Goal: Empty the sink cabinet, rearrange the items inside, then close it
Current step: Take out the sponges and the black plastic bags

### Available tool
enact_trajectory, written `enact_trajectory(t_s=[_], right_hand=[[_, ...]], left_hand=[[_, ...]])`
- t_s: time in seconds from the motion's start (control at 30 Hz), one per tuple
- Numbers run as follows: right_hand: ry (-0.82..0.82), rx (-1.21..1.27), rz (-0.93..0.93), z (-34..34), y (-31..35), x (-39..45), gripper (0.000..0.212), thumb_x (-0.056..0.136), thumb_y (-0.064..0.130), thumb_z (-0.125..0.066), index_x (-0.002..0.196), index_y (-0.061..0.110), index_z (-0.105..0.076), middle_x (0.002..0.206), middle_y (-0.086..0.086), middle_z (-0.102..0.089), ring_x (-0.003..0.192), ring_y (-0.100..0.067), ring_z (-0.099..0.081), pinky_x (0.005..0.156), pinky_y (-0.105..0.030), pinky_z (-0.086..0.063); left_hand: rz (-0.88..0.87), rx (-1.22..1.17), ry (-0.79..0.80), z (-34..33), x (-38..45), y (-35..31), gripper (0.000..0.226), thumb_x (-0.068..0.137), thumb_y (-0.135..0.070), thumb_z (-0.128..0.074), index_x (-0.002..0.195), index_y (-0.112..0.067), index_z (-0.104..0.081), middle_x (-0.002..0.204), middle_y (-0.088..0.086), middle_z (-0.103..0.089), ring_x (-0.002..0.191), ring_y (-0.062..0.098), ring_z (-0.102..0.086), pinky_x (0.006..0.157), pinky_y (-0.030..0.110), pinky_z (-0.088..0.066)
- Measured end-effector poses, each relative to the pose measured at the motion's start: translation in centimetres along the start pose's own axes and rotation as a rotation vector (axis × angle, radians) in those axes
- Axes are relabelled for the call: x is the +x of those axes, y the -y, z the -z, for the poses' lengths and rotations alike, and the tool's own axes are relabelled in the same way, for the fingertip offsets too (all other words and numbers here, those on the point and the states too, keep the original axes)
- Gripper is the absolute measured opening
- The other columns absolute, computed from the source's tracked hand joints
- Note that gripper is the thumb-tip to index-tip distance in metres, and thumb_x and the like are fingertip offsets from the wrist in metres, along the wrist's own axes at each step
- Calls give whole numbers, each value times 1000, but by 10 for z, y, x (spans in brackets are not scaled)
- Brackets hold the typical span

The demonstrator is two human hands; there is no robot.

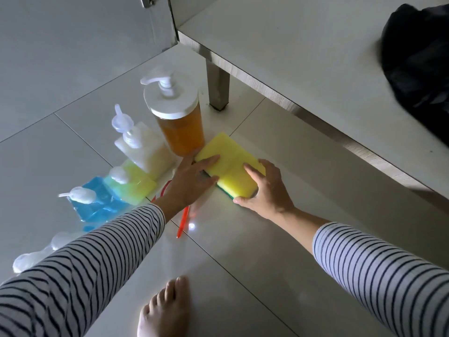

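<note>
Two yellow sponges with green scrub bases (pixel 229 158) lie side by side on the tiled floor below the cabinet's open floor panel (pixel 303 47). My left hand (pixel 192 178) holds their left side, fingers over the top and thumb at the near edge. My right hand (pixel 264 186) grips the right sponge, fingers on top and thumb along its near green edge. Left of the sponges stand an orange pump bottle (pixel 179 120), a white square pump bottle (pixel 145 147), a green-yellow pump bottle (pixel 132 182) and a blue one (pixel 99 203).
A red-orange handled tool (pixel 182 222) lies on the floor under my left wrist. Clear pump tops (pixel 36 256) show at the far left behind my sleeve. A black bag (pixel 420 59) sits inside the cabinet. A metal cabinet leg (pixel 218 86) stands behind the sponges. My bare foot (pixel 165 310) is near.
</note>
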State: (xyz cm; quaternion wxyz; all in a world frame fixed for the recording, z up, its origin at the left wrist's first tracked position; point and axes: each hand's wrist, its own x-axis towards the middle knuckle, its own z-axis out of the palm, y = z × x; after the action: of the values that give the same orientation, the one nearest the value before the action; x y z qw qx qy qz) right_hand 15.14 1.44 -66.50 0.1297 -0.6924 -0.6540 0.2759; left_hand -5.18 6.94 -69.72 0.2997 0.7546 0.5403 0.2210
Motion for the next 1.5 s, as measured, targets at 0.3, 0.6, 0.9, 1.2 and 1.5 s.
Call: enact_trajectory(t_s=[0.3,0.6,0.9,1.2,1.5], right_hand=[[61,-67,26,17,4,-6,87,75,55,-67,146,29,-24,156,-11,-8,145,-22,-4,115,-32,-20],[-43,-29,231,110,46,-42,75,81,53,-62,144,31,-29,151,-5,-25,136,-21,-35,105,-29,-37],[-485,-9,159,263,8,-73,72,78,44,-70,141,26,-39,143,-8,-37,135,-16,-33,105,-18,-25],[-494,164,-484,306,-94,-95,106,55,68,-73,137,60,-6,156,-5,9,145,-29,6,113,-59,-16],[-399,2,-495,284,-126,-90,103,62,71,-67,137,62,3,157,-6,-1,144,-30,-2,113,-56,-11]], left_hand=[[-53,100,-47,13,-10,-10,64,76,-50,-52,130,-15,-52,133,16,-45,121,30,-46,97,30,-37],[-334,65,-270,77,-10,-91,47,88,-34,-52,129,-12,-48,122,11,-51,101,1,-42,81,18,-41],[-549,42,-135,95,87,-238,59,87,-49,-50,136,-17,-42,134,8,-45,123,9,-34,100,8,-17],[-261,-22,339,7,154,-341,88,67,-64,-63,141,-51,-18,155,8,10,142,31,-14,111,35,-20],[-262,246,369,-39,174,-344,107,44,-77,-65,136,-61,-12,147,9,-16,135,37,-16,112,49,-23]])
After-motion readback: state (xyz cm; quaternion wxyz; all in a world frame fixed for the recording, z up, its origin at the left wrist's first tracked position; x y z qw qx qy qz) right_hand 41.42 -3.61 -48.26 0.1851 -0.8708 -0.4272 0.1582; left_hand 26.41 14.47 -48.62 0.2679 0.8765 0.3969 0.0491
